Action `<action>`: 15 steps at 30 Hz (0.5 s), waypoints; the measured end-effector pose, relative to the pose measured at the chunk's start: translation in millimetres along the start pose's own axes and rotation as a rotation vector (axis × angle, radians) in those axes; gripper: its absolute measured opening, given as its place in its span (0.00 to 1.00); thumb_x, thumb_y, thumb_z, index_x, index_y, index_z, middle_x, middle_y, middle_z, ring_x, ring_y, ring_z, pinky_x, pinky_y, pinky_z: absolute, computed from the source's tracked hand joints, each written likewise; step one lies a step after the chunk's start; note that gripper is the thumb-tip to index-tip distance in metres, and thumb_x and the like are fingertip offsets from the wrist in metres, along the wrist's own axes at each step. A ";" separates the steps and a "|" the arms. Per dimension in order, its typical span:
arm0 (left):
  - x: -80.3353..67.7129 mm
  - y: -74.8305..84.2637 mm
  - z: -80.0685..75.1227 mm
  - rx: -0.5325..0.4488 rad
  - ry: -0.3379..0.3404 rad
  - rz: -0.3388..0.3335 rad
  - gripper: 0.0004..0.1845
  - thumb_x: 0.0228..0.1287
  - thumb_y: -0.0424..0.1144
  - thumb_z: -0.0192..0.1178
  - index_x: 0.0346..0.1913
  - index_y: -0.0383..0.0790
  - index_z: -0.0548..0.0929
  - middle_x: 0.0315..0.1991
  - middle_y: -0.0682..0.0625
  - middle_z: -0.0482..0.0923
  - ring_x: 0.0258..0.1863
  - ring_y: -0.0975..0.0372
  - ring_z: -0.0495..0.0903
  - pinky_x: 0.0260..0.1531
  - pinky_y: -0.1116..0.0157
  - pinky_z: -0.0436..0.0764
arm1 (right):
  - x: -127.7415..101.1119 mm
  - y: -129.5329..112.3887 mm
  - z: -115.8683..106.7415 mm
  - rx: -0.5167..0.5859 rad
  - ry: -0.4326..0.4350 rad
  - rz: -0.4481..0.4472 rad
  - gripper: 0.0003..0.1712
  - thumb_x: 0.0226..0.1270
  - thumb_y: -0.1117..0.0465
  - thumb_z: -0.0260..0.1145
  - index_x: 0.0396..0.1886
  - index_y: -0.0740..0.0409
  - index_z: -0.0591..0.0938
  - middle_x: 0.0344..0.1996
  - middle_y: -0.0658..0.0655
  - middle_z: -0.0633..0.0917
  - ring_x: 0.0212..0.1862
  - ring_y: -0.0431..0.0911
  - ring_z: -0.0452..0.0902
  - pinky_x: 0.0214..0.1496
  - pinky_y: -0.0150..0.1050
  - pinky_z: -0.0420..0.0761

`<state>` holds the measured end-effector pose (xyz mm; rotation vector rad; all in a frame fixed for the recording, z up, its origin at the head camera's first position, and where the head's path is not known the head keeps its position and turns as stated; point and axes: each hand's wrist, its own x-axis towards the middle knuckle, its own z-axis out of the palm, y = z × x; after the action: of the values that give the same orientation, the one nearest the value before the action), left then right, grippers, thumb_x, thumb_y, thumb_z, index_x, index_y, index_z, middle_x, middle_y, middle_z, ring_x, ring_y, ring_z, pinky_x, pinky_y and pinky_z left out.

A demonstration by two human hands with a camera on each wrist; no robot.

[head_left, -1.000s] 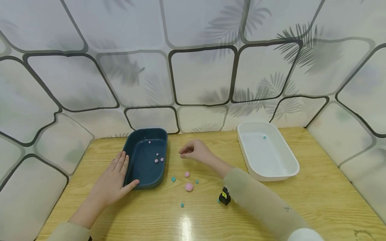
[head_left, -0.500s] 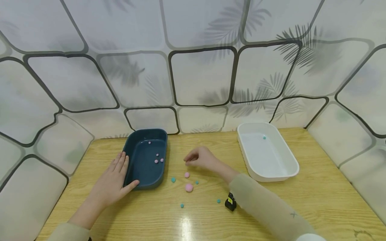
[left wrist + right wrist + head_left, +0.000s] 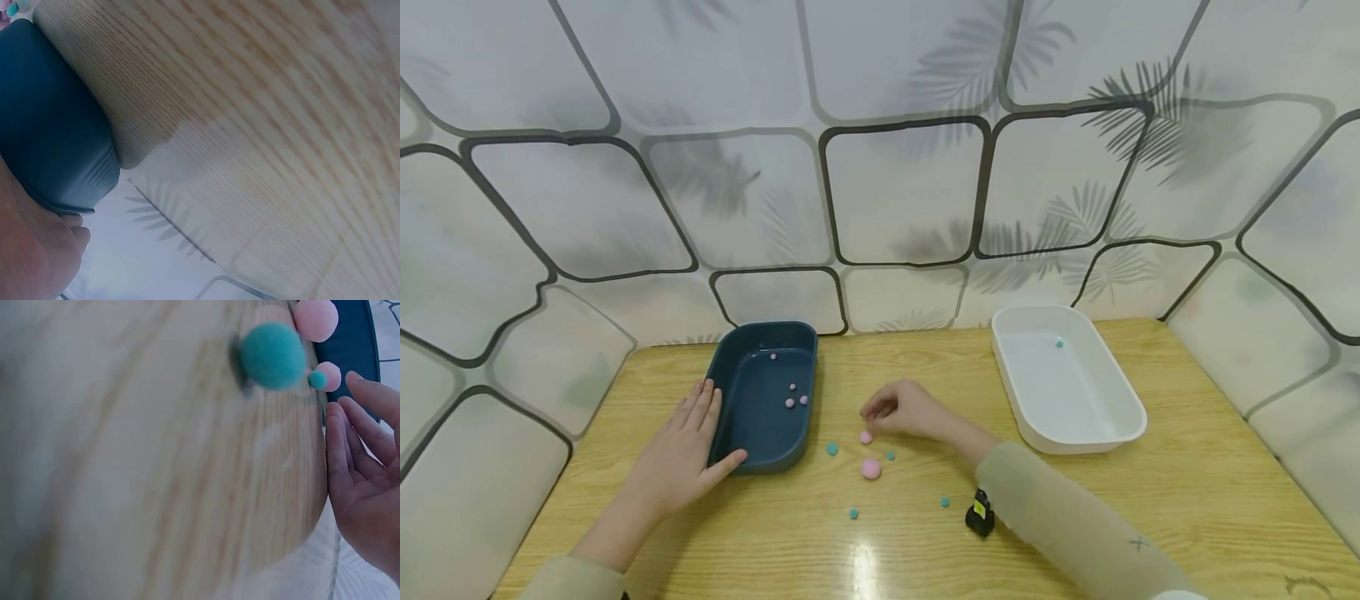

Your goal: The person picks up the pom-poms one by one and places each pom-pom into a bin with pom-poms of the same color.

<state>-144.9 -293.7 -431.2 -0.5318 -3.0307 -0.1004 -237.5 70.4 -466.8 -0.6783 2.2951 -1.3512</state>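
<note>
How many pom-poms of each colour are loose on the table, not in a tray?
Pink pom-poms: 2
Teal pom-poms: 4
Total: 6

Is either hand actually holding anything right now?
Neither holds anything. The left hand rests flat against the dark blue tray, thumb at its near corner. The right hand reaches over a small pink ball, empty.
</note>
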 end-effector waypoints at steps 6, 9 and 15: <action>0.1 -0.6 1.0 -0.004 -0.004 -0.004 0.56 0.73 0.66 0.59 0.80 0.19 0.56 0.83 0.25 0.50 0.83 0.34 0.54 0.78 0.37 0.65 | -1.2 0.4 0.2 -0.005 -0.058 -0.042 0.16 0.64 0.63 0.80 0.48 0.66 0.90 0.41 0.59 0.92 0.38 0.33 0.84 0.45 0.25 0.86; 0.2 -0.8 0.8 -0.011 -0.003 -0.003 0.56 0.73 0.65 0.60 0.80 0.19 0.56 0.83 0.25 0.50 0.83 0.34 0.54 0.78 0.37 0.65 | -1.9 0.5 1.2 -0.003 -0.075 -0.054 0.16 0.64 0.64 0.80 0.49 0.66 0.90 0.42 0.59 0.92 0.38 0.33 0.83 0.46 0.25 0.85; 0.5 -1.3 0.8 -0.015 -0.006 -0.002 0.56 0.73 0.66 0.60 0.80 0.19 0.56 0.83 0.25 0.49 0.83 0.33 0.54 0.78 0.36 0.65 | 0.0 3.5 3.3 -0.035 -0.091 -0.067 0.15 0.64 0.65 0.79 0.48 0.65 0.90 0.40 0.57 0.91 0.38 0.33 0.81 0.46 0.26 0.85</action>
<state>-145.8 -294.6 -432.0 -0.5307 -3.0384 -0.1225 -236.4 69.5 -471.4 -0.8171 2.2473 -1.2850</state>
